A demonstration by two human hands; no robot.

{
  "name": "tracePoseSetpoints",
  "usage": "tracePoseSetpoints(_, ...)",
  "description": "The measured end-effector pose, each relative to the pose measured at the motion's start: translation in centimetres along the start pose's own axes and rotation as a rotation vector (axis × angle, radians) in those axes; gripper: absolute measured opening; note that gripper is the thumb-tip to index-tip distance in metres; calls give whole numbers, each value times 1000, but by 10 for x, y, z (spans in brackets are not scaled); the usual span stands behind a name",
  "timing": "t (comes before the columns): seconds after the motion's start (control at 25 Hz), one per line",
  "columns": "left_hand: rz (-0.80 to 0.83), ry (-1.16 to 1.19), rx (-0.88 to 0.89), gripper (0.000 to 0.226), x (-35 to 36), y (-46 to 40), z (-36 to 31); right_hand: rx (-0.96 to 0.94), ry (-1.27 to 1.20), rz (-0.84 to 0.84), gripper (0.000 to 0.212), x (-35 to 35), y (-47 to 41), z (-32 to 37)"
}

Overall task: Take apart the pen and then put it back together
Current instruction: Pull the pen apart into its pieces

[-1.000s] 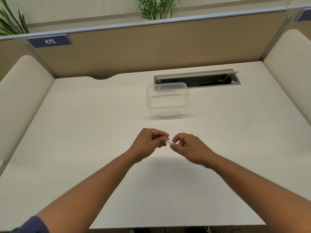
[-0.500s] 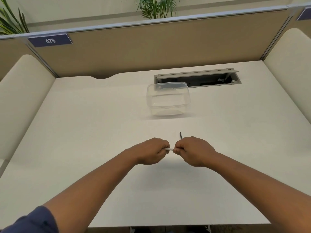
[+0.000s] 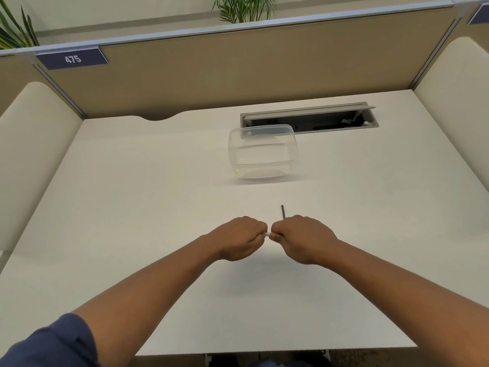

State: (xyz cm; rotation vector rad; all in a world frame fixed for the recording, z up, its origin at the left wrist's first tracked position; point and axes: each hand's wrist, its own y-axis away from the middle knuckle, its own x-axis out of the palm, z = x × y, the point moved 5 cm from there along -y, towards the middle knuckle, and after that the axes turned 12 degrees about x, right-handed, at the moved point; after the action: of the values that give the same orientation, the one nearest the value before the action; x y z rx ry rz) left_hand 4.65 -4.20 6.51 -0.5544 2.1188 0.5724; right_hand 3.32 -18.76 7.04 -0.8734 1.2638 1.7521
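Pen (image 3: 267, 234) axis left-right, gripped between left hand (image 3: 239, 238), right hand (image 3: 304, 238).

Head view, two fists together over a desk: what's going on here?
A person grips a white pen with both fists, left hand and right hand nearly touching, just above the white desk. A thin dark rod sticks up behind the right hand; whether it is held cannot be told. A clear plastic container sits untouched farther back.

You gripped a white pen barrel (image 3: 267, 234); its thin rod (image 3: 283, 211) was dark grey. Your desk (image 3: 132, 207) was cream, the container (image 3: 262, 154) clear, your sleeve (image 3: 53, 343) navy.
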Motion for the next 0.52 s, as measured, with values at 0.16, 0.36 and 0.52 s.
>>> tracePoseSetpoints(0.16, 3, -25, 12, 26, 8, -2, 2, -6, 34, -22, 38, 3, 4, 4)
tracePoseSetpoints(0.36, 13, -22, 14, 22, 13, -3, 4, -2, 65, -46, 36, 3, 5, 4)
tracePoseSetpoints(0.52, -46, 198, -48, 35, 1, -6, 9, 45, -101, 1, 40, 6, -2, -7)
